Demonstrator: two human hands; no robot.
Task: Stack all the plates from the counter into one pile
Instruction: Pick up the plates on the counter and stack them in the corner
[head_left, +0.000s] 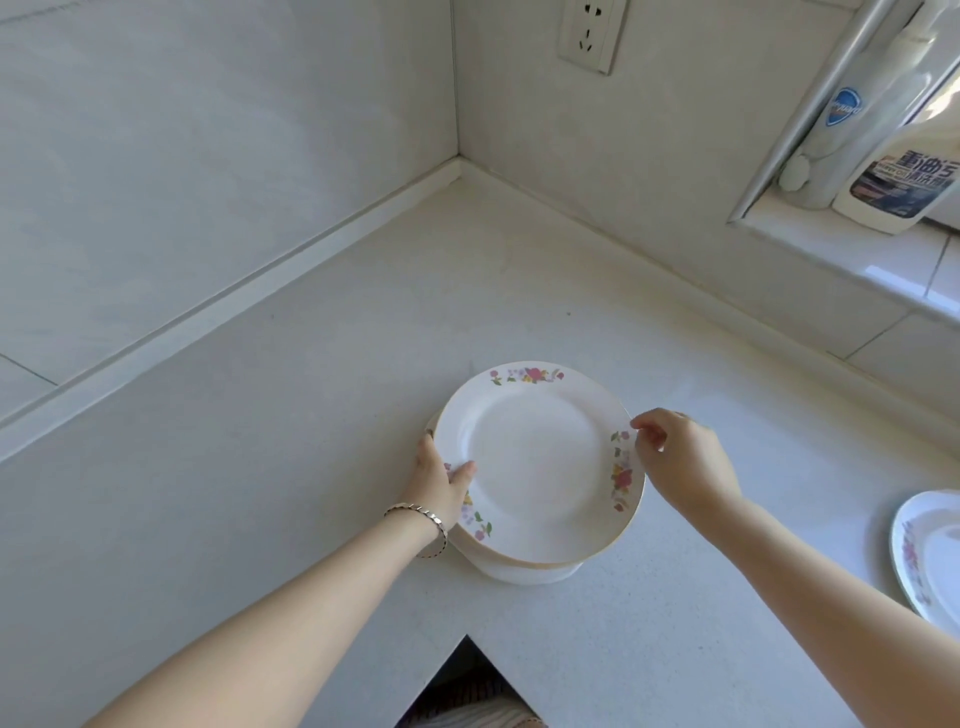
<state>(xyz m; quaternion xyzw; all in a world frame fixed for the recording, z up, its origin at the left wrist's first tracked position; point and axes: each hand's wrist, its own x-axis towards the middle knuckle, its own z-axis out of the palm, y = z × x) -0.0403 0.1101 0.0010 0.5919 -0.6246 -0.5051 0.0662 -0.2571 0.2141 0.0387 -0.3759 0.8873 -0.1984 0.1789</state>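
Observation:
A white plate with flower prints on its rim (537, 457) lies on top of a small pile of plates (524, 569) in the middle of the white counter (291, 395). My left hand (439, 480) grips the top plate's left rim, thumb on top. At the plate's right rim, my right hand (680, 457) pinches the edge with its fingertips. Another flowered plate (927, 551) lies alone at the right edge of the view, partly cut off.
The counter runs into a tiled wall corner at the back. A window ledge (852, 254) at the right holds two cleaning bottles (893, 171). A wall socket (592, 34) sits above. The counter's inner corner edge (467, 636) is near me.

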